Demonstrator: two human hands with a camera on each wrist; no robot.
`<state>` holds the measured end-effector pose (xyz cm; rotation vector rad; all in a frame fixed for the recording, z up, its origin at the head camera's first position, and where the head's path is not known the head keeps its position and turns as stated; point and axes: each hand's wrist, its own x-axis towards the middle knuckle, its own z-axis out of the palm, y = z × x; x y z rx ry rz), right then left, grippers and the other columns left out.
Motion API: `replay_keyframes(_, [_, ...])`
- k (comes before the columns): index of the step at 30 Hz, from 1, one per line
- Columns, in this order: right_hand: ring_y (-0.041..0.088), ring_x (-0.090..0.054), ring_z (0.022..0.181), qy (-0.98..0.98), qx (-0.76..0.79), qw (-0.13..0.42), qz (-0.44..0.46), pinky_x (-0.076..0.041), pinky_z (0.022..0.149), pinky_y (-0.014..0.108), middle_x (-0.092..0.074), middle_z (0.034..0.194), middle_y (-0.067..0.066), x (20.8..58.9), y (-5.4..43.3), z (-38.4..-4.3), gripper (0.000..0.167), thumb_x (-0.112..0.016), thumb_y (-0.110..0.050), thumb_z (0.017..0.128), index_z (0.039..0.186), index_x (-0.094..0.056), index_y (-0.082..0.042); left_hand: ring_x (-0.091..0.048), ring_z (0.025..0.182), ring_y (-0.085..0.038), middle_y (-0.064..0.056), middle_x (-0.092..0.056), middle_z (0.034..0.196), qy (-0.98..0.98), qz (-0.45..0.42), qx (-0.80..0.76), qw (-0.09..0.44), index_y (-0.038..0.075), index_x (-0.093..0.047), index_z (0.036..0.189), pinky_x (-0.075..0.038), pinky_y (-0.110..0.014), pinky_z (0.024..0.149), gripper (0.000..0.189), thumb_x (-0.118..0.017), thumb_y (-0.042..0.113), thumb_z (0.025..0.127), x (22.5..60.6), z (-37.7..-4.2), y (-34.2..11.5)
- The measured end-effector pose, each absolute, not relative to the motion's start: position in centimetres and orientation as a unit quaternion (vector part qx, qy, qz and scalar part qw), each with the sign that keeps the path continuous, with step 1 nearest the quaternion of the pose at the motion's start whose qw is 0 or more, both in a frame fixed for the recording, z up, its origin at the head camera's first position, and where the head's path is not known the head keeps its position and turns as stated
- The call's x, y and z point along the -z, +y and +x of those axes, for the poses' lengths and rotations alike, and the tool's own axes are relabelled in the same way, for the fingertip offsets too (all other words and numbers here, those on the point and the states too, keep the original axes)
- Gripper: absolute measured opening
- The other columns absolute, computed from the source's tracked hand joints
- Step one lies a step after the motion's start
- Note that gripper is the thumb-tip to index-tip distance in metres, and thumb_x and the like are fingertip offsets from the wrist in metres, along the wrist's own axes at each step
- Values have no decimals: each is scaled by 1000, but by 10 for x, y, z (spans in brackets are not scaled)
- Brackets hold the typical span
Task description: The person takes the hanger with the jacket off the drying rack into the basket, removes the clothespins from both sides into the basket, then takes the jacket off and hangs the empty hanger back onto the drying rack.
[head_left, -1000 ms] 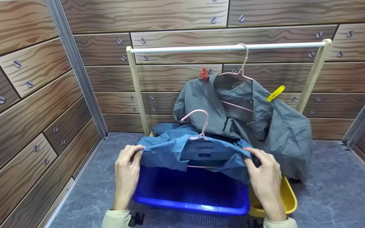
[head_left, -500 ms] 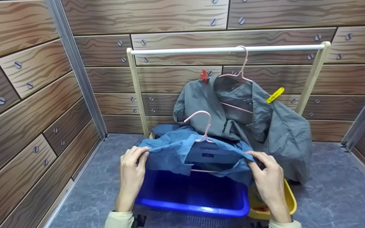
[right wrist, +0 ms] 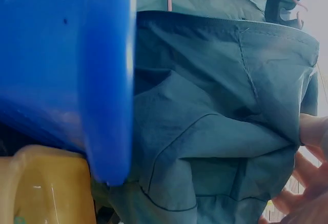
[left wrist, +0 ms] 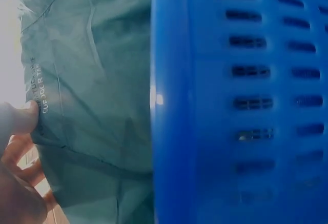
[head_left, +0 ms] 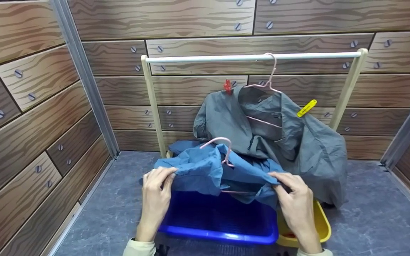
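Note:
A blue jacket (head_left: 198, 174) with a pink hanger (head_left: 227, 151) inside it is stretched between both hands above a blue basket (head_left: 219, 234). My left hand (head_left: 157, 193) pinches one shoulder of the jacket between thumb and fingers. The other shoulder is pinched by my right hand (head_left: 294, 195). The hanger's hook sticks up from the collar and leans left; most of its body is hidden in the cloth. In the left wrist view, thumb and fingers grip the jacket (left wrist: 97, 90) beside printed letters. The right wrist view shows fingers (right wrist: 310, 131) bunching the cloth.
Behind, a grey jacket (head_left: 222, 117) hangs by a pink hanger (head_left: 272, 78) from a rack's white rail (head_left: 205, 58). A red clothespin (head_left: 227, 86) and a yellow clothespin (head_left: 307, 108) sit on its shoulders. A yellow basket (head_left: 324, 224) stands right of the blue one.
My left hand has moved right, bringing the two hands closer together. The jacket's left side has bunched up around the collar, and the hanger hook has dropped lower.

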<state>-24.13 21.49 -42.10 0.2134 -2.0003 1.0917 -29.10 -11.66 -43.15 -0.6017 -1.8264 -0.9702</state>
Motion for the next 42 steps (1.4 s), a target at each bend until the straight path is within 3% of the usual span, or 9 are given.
replay_keyframes(6, [6,-61,95,-794,-441,408,93,-43,84,14,-73,98,-9,424,215,-241,29,-78,3,81,98,-79,-20,-62,80,-16,4,-70,88,-741,-270,405,463,11,-75,99,-40,-33,81,19,-73,-1,85,435,-291,-115])
replay_keyframes(11, [7,-60,93,-777,-460,419,99,-44,82,14,-73,99,0,424,220,-239,29,-76,8,80,99,-79,-14,-63,93,-20,0,-71,99,-751,-263,395,459,10,-74,108,-37,-37,90,26,-73,-1,84,436,-294,-130])
replay_keyframes(14, [7,-60,91,-765,-470,430,98,-44,81,15,-73,98,6,418,219,-235,28,-74,13,79,98,-78,-7,-61,98,-23,-3,-70,103,-763,-238,387,459,7,-72,113,-36,-40,89,28,-71,-1,86,436,-297,-142])
replay_keyframes(18, [7,-60,89,-759,-472,440,87,-44,79,15,-73,96,7,417,220,-235,29,-72,15,79,98,-78,-6,-56,89,-20,0,-67,96,-770,-215,391,456,7,-72,110,-38,-33,80,24,-67,-3,89,436,-299,-150])
replay_keyframes(23, [7,-57,77,-765,-462,445,51,-42,68,17,-71,91,0,416,221,-235,31,-74,10,81,98,-78,-15,-49,78,-13,4,-61,86,-761,-225,402,457,10,-74,109,-38,-24,69,25,-65,-4,91,433,-296,-153])
replay_keyframes(31, [8,-58,78,-760,-478,439,48,-42,68,17,-72,91,2,415,220,-237,25,-76,3,83,99,-79,-15,-48,76,-15,0,-59,83,-753,-228,427,446,8,-74,107,-37,-24,68,24,-64,-6,90,430,-295,-155])
replay_keyframes(42, [11,-57,66,-756,-517,402,25,-43,60,17,-71,85,5,419,229,-239,19,-73,2,85,98,-78,-12,-47,67,-13,-1,-59,81,-760,-234,444,413,7,-72,99,-36,-21,62,19,-65,-7,89,433,-296,-161])
